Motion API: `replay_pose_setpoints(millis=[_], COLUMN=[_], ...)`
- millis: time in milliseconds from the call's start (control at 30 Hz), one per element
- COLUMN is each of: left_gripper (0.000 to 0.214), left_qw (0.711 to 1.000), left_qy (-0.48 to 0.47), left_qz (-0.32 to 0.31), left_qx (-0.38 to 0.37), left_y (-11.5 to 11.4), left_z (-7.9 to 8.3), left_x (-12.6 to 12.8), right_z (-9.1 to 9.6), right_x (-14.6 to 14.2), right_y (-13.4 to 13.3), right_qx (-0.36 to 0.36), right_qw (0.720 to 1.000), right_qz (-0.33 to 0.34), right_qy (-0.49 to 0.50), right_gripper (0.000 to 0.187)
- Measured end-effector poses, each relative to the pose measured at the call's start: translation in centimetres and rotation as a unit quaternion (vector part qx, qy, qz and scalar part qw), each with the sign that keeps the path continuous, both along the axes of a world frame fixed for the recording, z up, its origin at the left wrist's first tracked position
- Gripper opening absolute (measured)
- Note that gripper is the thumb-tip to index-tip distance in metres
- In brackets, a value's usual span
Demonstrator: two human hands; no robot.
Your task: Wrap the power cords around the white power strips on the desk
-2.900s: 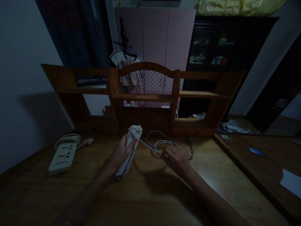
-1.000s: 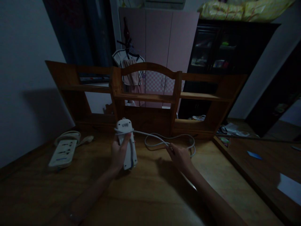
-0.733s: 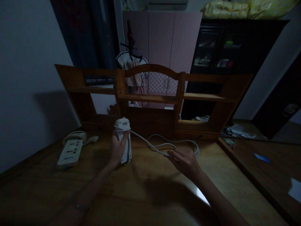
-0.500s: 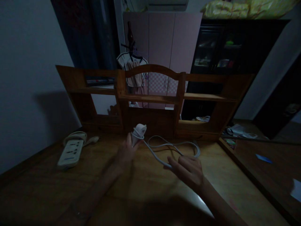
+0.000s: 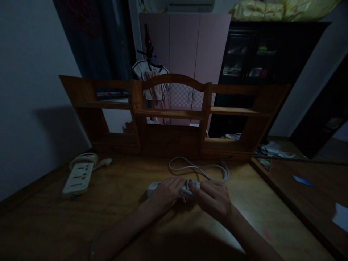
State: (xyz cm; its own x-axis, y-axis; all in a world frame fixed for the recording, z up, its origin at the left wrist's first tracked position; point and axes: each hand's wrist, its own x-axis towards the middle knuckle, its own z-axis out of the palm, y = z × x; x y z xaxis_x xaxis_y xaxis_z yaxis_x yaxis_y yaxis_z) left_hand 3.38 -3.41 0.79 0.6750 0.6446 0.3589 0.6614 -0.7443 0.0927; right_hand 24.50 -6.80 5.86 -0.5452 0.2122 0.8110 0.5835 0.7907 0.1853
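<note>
Low over the desk, my left hand point(image 5: 170, 192) is closed over a white power strip point(image 5: 152, 187), which lies crosswise with its left end showing. The hand covers much of its middle. Near the strip's right part, my right hand point(image 5: 214, 199) is closed on the white cord point(image 5: 187, 193), pinching it close to my left fingers. Cord turns wrap around the strip there, partly hidden by both hands. From there a loose loop of the same cord point(image 5: 190, 166) lies on the desk behind my right hand.
A second white power strip point(image 5: 78, 177) rests at the desk's left, its coiled cord point(image 5: 87, 158) and plug behind it. A wooden shelf unit point(image 5: 171, 115) stands along the back edge. To the right, a lower brown surface point(image 5: 312, 181) holds a blue card point(image 5: 302, 180) and paper.
My left hand has brought the power strip down and right, turning it from end-on to crosswise. Both hands are now close together. My right hand stays near its earlier place, holding the cord.
</note>
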Motion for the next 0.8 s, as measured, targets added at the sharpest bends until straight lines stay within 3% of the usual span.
replay_pose_setpoints(millis=[167,333,467,633,800], left_gripper=[0.039,0.028,0.04,0.045,0.048], left_qw=[0.998,0.988,0.98,0.96,0.913], left_qy=[0.039,0.048,-0.075,-0.276,-0.378], left_qz=[-0.047,-0.128,-0.145,-0.009,0.142], left_qx=[0.027,0.076,0.113,0.045,-0.059], left_y=[0.0,-0.7,-1.3,-1.1,-0.1], left_z=[0.3,0.7,0.4,1.1,2.6], left_x=[-0.3,-0.3,-0.7,-1.0,-1.1], right_z=[-0.2,-0.7,-0.9,-1.8,-3.2], right_x=[1.4,2.0,2.0,0.9,-1.6], right_y=[2.5,4.5,5.1,5.0,4.1], right_qx=[-0.129,-0.277,-0.394,-0.439,-0.373], right_qw=[0.977,0.94,0.908,0.895,0.923], right_qz=[-0.112,-0.108,-0.063,-0.003,-0.073], right_qy=[0.125,0.167,0.125,0.082,0.063], right_gripper=[0.016,0.029,0.034,0.043,0.033])
